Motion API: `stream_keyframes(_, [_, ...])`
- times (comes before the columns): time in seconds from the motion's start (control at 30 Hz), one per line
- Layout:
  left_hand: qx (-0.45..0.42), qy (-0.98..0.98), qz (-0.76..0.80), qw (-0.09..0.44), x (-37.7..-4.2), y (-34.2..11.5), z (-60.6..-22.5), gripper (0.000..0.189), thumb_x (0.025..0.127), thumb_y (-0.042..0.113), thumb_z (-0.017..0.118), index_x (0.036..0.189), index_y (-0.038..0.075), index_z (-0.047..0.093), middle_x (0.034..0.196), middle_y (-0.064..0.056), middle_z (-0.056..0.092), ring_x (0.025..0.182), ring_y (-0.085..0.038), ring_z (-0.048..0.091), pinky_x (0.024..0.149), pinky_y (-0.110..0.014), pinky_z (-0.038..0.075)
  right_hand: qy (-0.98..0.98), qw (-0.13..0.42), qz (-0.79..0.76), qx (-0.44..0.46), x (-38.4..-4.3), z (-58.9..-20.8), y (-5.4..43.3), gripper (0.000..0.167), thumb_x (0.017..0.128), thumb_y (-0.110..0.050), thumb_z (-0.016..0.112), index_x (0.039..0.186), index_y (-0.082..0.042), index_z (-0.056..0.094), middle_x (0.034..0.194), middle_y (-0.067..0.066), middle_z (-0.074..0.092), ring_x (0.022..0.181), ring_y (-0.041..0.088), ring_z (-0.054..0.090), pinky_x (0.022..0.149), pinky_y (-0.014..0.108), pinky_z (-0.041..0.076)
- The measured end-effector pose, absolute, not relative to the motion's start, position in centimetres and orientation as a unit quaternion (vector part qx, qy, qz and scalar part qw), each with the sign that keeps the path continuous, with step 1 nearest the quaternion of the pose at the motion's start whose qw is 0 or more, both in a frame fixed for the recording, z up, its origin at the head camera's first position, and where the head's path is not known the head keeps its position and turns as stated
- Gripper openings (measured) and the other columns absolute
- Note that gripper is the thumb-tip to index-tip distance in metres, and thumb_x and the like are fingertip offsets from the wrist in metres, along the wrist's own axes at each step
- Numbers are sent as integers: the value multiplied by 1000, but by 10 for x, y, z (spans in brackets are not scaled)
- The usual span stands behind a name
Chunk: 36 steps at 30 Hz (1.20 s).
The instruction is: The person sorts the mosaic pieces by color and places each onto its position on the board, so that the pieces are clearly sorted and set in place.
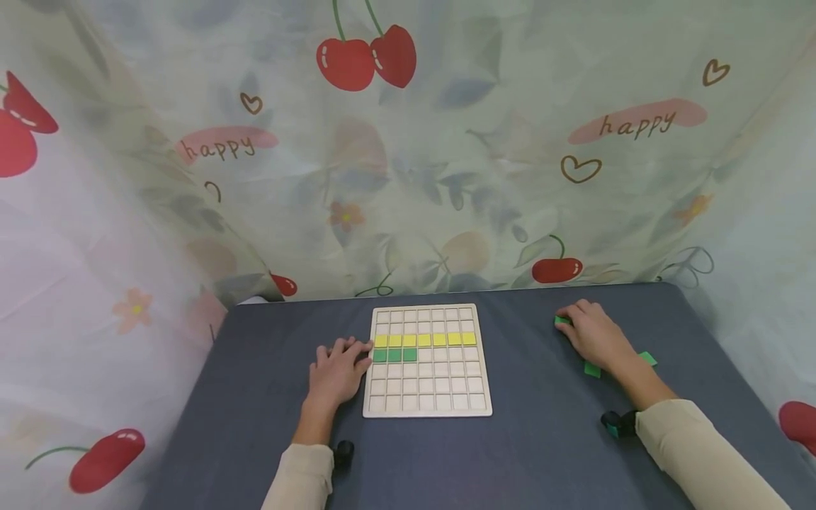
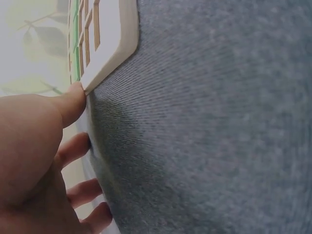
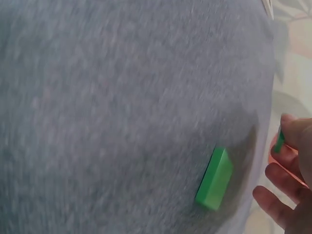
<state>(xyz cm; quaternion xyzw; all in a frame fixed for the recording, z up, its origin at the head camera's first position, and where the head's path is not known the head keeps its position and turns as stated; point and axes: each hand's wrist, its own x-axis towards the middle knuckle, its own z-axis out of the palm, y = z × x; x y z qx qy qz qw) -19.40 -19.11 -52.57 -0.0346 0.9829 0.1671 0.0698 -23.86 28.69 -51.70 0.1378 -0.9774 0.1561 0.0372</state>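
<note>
A pale wooden grid board (image 1: 428, 404) lies on the dark table, with a full row of yellow square tiles (image 1: 423, 340) and, under its left end, three green tiles (image 1: 394, 355). Against the board's left edge rests my left hand (image 1: 336, 374); in the left wrist view its thumb (image 2: 74, 103) touches the rim and the fingers spread over the cloth. To the right of the board, my right hand (image 1: 596, 336) pinches a green tile (image 3: 279, 141) between thumb and finger, above the table. Another green tile (image 3: 215, 179) lies on the cloth near it.
Loose green tiles lie by my right forearm, one at its left side (image 1: 592, 370) and one at its right (image 1: 647, 358). The dark cloth-covered table (image 1: 427, 464) ends at the back against a printed curtain (image 1: 433, 177).
</note>
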Motion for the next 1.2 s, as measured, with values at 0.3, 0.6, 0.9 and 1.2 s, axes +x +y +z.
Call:
stream_keyframes(0.3, [-35, 985, 157, 57, -194, -188, -523, 42, 102, 44, 60, 143, 34, 58, 153, -8, 48, 133, -42, 40, 102, -67, 40, -975, 59, 153, 151, -234, -513, 266, 30, 101, -21, 65, 123, -1, 70, 113, 18, 63, 104, 37, 55, 86, 53, 50])
stream_keyframes(0.6, [-28, 987, 156, 27, -192, -188, -523, 42, 100, 41, 64, 141, 34, 61, 146, -7, 54, 126, -40, 45, 97, -64, 44, -969, 78, 174, 160, -233, -512, 243, 27, 97, -22, 70, 119, -5, 73, 110, 14, 65, 100, 33, 55, 83, 50, 51])
stream_keyframes(0.9, [-25, 987, 156, 9, -191, -187, -524, 44, 99, 41, 66, 142, 36, 60, 146, -8, 55, 123, -39, 46, 95, -63, 45, -964, 73, 209, 147, -237, -510, 221, 28, 97, -23, 72, 120, -7, 74, 111, 13, 65, 102, 31, 55, 84, 49, 50])
stream_keyframes(1.2, [-19, 987, 159, -3, -190, -187, -525, 43, 99, 40, 66, 142, 35, 61, 146, -9, 55, 121, -40, 46, 92, -61, 46, -956, 70, 249, 141, -238, -512, 200, 30, 96, -25, 73, 121, -8, 73, 112, 10, 66, 101, 28, 54, 85, 47, 50])
